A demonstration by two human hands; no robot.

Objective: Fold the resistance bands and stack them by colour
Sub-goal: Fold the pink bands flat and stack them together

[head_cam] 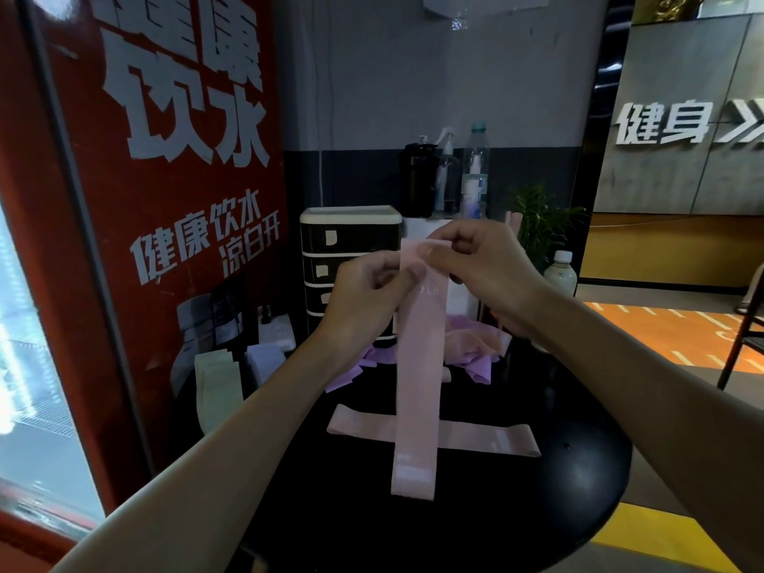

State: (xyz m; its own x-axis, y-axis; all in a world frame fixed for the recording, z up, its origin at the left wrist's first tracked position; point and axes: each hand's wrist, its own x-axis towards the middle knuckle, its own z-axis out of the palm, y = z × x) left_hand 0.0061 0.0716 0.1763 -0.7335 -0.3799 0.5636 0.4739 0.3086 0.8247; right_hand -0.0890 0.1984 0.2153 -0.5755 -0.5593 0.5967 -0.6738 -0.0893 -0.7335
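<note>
A long pink resistance band hangs upright above the round black table. My left hand pinches its upper left edge and my right hand pinches its top end. Its lower end reaches down over a second pink band that lies flat across the table. Behind them sits a loose heap of purple and pink bands. At the table's left edge lie a pale green folded band and a pale lilac folded band.
A black drawer unit with white trim stands at the back of the table, next to a white box carrying bottles. A red poster panel rises on the left. A potted plant and a bottle stand at the right.
</note>
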